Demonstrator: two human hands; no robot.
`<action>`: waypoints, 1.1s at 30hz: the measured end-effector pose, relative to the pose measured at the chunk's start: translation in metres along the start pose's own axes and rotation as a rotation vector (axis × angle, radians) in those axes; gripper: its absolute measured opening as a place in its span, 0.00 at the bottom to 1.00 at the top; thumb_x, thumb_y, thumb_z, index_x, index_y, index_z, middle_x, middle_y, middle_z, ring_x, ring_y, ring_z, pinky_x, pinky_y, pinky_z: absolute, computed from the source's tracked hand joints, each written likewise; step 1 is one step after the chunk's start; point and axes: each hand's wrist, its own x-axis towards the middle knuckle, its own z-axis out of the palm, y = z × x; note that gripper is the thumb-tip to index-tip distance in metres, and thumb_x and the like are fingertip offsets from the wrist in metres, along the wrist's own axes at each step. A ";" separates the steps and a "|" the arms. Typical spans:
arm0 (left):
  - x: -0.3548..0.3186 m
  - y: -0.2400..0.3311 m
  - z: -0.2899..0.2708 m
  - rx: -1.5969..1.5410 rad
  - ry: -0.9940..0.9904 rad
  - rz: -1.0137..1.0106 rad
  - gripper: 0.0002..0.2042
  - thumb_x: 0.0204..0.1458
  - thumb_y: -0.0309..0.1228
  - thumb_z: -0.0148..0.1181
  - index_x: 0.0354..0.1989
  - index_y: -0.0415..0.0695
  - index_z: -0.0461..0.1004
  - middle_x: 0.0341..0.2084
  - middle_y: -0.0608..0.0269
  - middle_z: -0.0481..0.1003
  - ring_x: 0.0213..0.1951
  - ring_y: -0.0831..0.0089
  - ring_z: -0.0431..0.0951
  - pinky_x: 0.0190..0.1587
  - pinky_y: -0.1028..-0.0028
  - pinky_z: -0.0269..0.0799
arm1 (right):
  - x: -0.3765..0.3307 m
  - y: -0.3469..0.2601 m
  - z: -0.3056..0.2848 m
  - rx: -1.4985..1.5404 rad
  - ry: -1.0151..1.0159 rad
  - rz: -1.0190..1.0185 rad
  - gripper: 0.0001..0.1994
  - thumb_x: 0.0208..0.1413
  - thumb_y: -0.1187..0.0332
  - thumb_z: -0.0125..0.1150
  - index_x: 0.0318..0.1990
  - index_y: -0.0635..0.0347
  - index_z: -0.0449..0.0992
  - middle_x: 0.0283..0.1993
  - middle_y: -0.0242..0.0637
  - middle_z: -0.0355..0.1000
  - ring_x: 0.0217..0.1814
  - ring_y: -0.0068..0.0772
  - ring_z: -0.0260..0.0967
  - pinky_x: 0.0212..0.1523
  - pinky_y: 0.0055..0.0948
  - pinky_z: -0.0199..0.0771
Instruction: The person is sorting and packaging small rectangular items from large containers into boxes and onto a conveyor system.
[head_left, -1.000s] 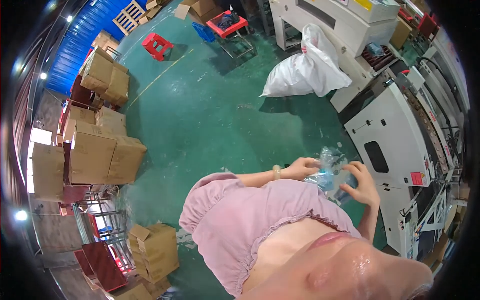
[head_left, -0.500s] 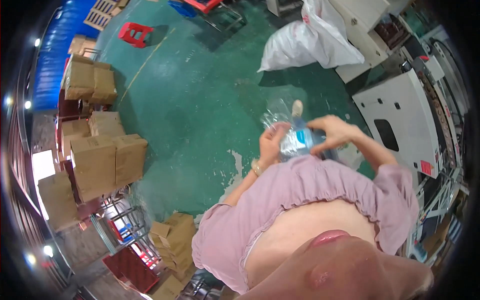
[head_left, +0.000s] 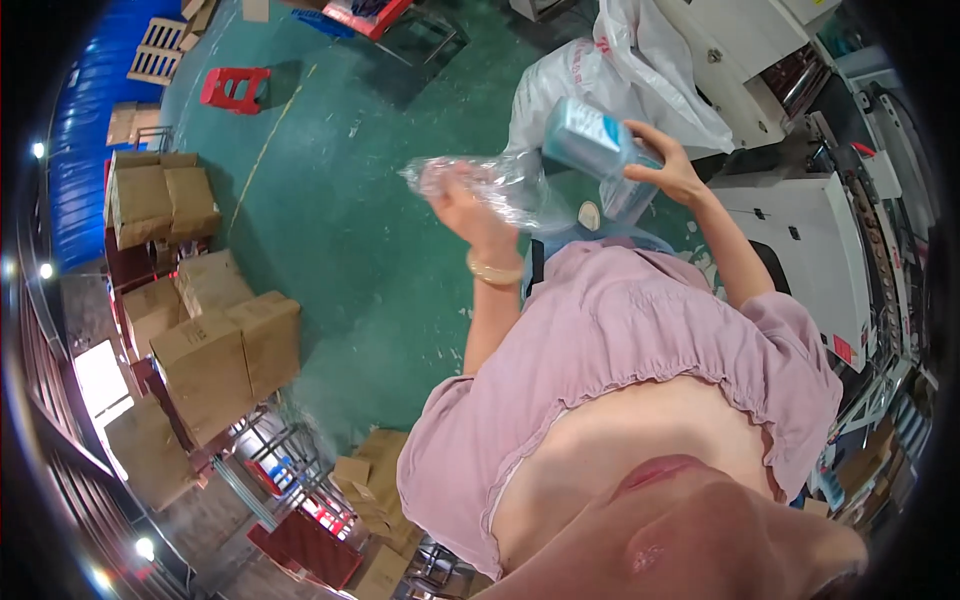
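Out to the left, my left hand (head_left: 472,215) is closed on a crumpled clear plastic bag (head_left: 512,185), which stretches to the right in front of me. My right hand (head_left: 668,168) grips a translucent blue plastic container (head_left: 587,138) with a white and blue label, its fingers around the right end. The container is tilted, and its lower part is see-through. The bag's right end comes close to the container; whether they touch I cannot tell. Part of my shoe (head_left: 589,215) shows below the container.
White woven sacks (head_left: 570,85) stand ahead to the right, beside a pale machine cabinet (head_left: 800,235). A red stool (head_left: 235,90) is on the green floor (head_left: 350,260) at far left. Stacked cardboard boxes (head_left: 205,375) line the left side. A red-topped table (head_left: 370,18) stands far ahead.
My hands have moved apart and farther from my body. The clear bag has gone left with my left hand, while the blue container has risen forward in my right hand.
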 end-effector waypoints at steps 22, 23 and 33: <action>0.197 -0.445 0.169 1.715 -2.125 1.237 0.18 0.42 0.34 0.54 0.44 0.46 0.74 0.45 0.54 0.73 0.49 0.62 0.71 0.49 0.59 0.66 | -0.093 0.068 0.070 0.996 1.456 -0.101 0.31 0.51 0.53 0.53 0.57 0.63 0.58 0.55 0.42 0.64 0.56 0.42 0.62 0.56 0.40 0.61; 0.191 -0.459 0.178 1.668 -2.166 1.238 0.18 0.42 0.34 0.54 0.44 0.46 0.74 0.45 0.54 0.73 0.49 0.62 0.71 0.49 0.59 0.66 | -0.088 0.057 0.080 1.009 1.506 -0.204 0.31 0.50 0.54 0.54 0.57 0.65 0.59 0.53 0.42 0.64 0.55 0.41 0.62 0.56 0.40 0.61; 0.105 -0.404 0.283 1.826 -2.369 0.672 0.17 0.37 0.38 0.60 0.37 0.44 0.76 0.38 0.54 0.76 0.41 0.62 0.76 0.42 0.67 0.71 | -0.133 0.055 0.091 0.911 1.671 -0.043 0.32 0.49 0.62 0.55 0.59 0.70 0.54 0.56 0.43 0.60 0.59 0.38 0.58 0.58 0.34 0.55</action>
